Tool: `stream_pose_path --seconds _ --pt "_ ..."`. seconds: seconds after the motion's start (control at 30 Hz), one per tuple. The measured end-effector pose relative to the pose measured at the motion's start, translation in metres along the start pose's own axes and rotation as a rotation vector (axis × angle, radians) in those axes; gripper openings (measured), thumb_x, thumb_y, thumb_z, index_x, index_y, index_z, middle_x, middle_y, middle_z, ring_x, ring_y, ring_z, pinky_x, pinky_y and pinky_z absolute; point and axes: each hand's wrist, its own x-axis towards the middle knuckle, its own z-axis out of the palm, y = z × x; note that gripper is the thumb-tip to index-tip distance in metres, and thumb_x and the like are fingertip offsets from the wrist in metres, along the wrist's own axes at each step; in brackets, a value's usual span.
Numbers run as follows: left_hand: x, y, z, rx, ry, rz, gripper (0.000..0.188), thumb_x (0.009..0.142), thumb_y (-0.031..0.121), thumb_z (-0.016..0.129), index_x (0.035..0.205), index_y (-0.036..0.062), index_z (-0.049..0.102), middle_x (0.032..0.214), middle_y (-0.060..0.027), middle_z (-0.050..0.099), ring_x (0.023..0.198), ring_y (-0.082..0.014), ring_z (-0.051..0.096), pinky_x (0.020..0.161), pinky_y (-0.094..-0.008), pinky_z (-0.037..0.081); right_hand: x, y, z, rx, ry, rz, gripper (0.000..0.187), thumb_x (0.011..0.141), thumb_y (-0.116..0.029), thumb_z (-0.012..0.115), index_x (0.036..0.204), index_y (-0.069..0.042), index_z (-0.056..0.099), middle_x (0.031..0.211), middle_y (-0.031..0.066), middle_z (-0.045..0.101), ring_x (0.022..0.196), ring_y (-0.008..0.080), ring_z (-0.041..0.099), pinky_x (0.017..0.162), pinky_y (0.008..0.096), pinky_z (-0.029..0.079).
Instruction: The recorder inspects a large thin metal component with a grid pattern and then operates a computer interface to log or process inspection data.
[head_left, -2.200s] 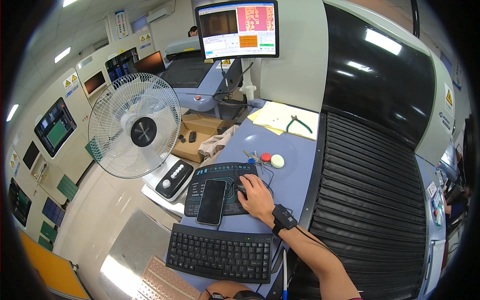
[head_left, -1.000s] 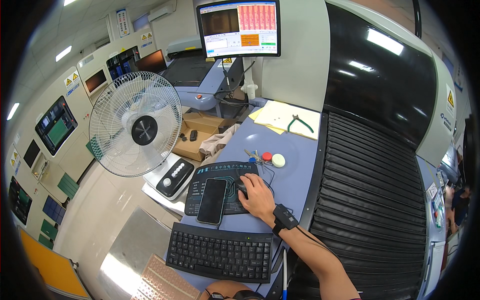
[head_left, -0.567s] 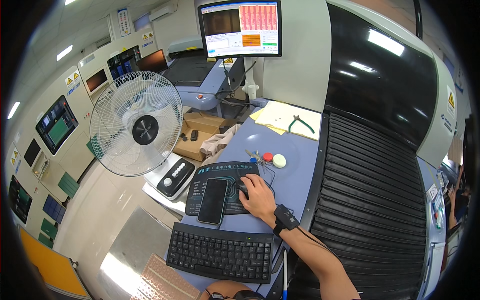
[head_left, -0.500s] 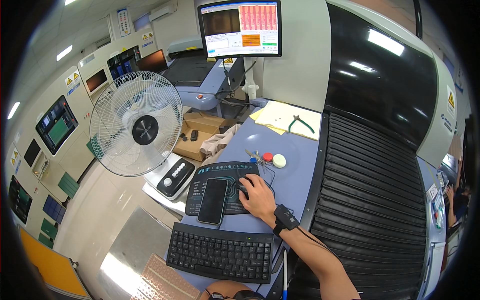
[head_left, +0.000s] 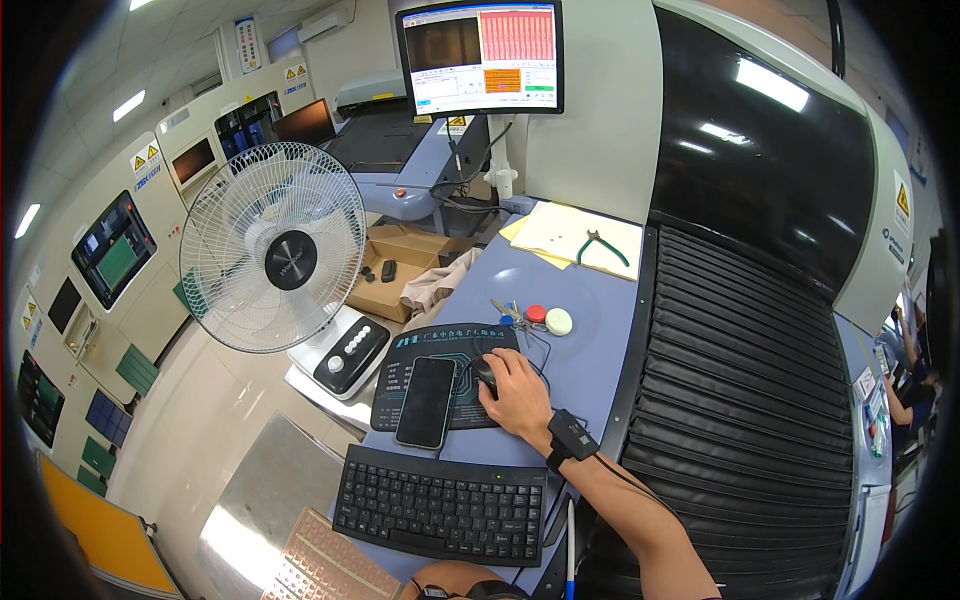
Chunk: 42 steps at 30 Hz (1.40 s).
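Note:
My right hand is draped over a black computer mouse, its fingers curved round the mouse on a dark printed mouse pad. A black device is strapped to that wrist, with a cable running back along the forearm. Left of the mouse, a dark-screened phone rests partly on the pad. In front of it lies a black keyboard. The monitor at the back shows a dark picture beside a red striped pattern. A patch of skin with something black shows at the lower edge; my left hand itself is out of sight.
Keys, a red cap and a cream round lid lie beyond the mouse. Green-handled pliers rest on paper. A fan stands left, a copper-coloured panel lower left, and a black ribbed machine cover right.
On the monitor, the red pattern has changed to finer, denser stripes. My right hand stays on the mouse, its fingers shifted slightly. A person at the far right has moved.

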Motion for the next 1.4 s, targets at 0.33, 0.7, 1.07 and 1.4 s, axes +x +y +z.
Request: stream_pose_path --seconds 0.33,0.7,1.07,1.4 --pt "0.0010 -0.0002 -0.0009 0.019 -0.002 0.015 0.033 0.088 0.005 0.041 0.058 0.0170 0.032 0.053 0.0029 0.032 0.046 -0.0153 0.033 0.047 -0.0331 0.030 -0.0003 -0.0006 -0.0017 0.032 -0.044 0.002 0.035 0.086 -0.015 0.069 0.120 -0.006 0.064 0.127 0.0173 0.059 0.122 0.0369 0.056 0.102 0.0444 0.050" --pt "-0.0014 0.0002 0.0026 0.008 0.046 0.017 0.033 0.088 0.005 0.040 0.058 0.0168 0.034 0.053 0.0028 0.033 0.046 -0.0159 0.034 0.047 -0.0335 0.030 -0.0007 0.0008 0.0011 0.014 -0.006 -0.011 0.034 0.086 -0.015 0.072 0.118 -0.006 0.066 0.126 0.0167 0.060 0.120 0.0361 0.059 0.098 0.0435 0.053" --pt "-0.0041 -0.0035 0.0034 -0.005 0.065 0.012 0.033 0.088 0.005 0.039 0.057 0.0163 0.035 0.053 0.0017 0.033 0.045 -0.0167 0.034 0.047 -0.0340 0.029 -0.0002 0.0013 0.0001 0.012 0.000 -0.016 0.034 0.085 -0.015 0.072 0.117 -0.005 0.066 0.125 0.0164 0.061 0.119 0.0360 0.059 0.097 0.0437 0.053" --pt "-0.0014 -0.0050 0.0024 -0.019 0.055 0.026 0.035 0.089 0.006 0.040 0.057 0.0165 0.034 0.053 0.0018 0.032 0.045 -0.0168 0.032 0.047 -0.0344 0.028 -0.0009 0.0015 0.0007 0.016 -0.004 -0.018 0.033 0.086 -0.016 0.071 0.117 -0.005 0.066 0.125 0.0167 0.060 0.119 0.0364 0.059 0.097 0.0436 0.053"
